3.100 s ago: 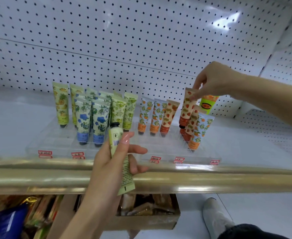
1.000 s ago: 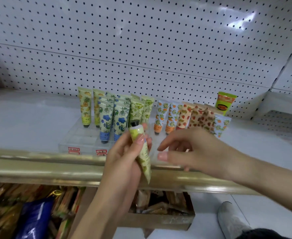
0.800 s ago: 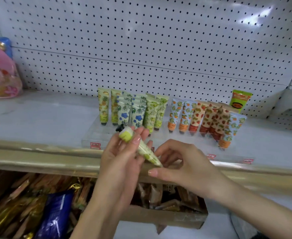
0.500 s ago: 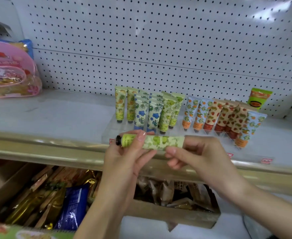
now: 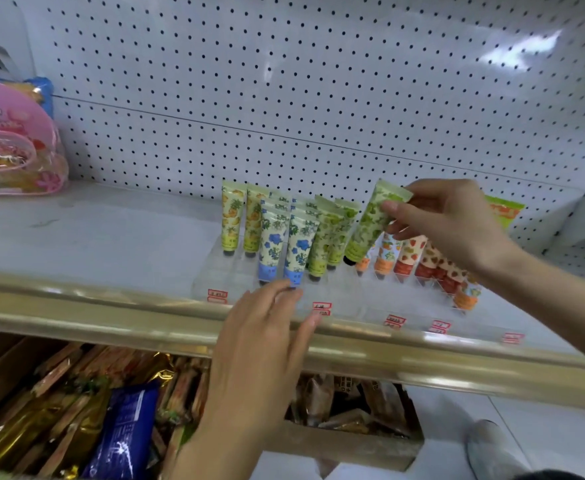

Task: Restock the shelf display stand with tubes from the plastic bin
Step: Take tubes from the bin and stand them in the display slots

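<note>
My right hand (image 5: 450,223) pinches the green tube (image 5: 370,223) by its crimped end — fingers clamped on it — above the middle of the clear display stand (image 5: 346,296). Its long axis tilts, black cap down and left of the grip, just beside the stand's other green tubes (image 5: 325,237). My left hand (image 5: 263,341), fingers loose and empty, hovers at the stand's front edge, the farther hand.

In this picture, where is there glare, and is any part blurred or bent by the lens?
Head view: a bright glare patch sits on the pegboard at upper right; the gold shelf rail shines in streaks and looks slightly bowed by the wide lens; the left hand is smeared; the right hand and green tube look sharper.
</note>
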`<state>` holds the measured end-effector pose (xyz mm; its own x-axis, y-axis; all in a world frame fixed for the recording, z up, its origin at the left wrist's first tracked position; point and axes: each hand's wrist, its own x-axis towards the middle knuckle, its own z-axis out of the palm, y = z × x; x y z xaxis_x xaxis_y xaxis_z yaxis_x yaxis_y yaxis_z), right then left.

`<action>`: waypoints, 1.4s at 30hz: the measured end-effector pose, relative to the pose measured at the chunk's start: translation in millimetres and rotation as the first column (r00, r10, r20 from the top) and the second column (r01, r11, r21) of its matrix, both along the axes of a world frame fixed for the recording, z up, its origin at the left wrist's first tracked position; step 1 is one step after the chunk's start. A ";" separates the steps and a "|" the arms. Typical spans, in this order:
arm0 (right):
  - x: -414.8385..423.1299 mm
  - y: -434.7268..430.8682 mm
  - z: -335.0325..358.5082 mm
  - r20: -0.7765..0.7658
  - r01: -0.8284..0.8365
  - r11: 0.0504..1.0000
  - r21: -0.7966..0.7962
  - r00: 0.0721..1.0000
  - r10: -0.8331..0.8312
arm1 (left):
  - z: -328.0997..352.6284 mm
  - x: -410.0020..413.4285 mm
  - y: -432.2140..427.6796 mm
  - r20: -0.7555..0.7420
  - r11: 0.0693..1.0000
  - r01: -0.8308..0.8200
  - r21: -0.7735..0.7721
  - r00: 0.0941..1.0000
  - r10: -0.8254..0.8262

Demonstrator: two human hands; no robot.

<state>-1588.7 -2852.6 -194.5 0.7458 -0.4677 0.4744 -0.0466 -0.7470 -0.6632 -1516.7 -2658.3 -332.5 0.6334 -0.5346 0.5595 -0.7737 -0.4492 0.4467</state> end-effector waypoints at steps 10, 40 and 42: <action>32.3 -17.9 -25.6 -0.093 0.060 0.992 -0.107 0.993 -0.070 | -16.2 4.3 -12.6 0.171 0.986 -0.038 0.161 0.985 0.010; 32.2 -18.9 -27.7 -0.273 0.092 0.987 -0.132 0.954 -0.125 | -9.9 -2.7 -18.2 0.143 0.983 0.019 0.183 0.989 -0.045; 19.7 -17.4 -26.3 -0.258 0.111 0.979 -0.173 0.954 -0.154 | -10.4 -7.3 -16.0 0.186 0.975 0.019 0.220 0.981 -0.061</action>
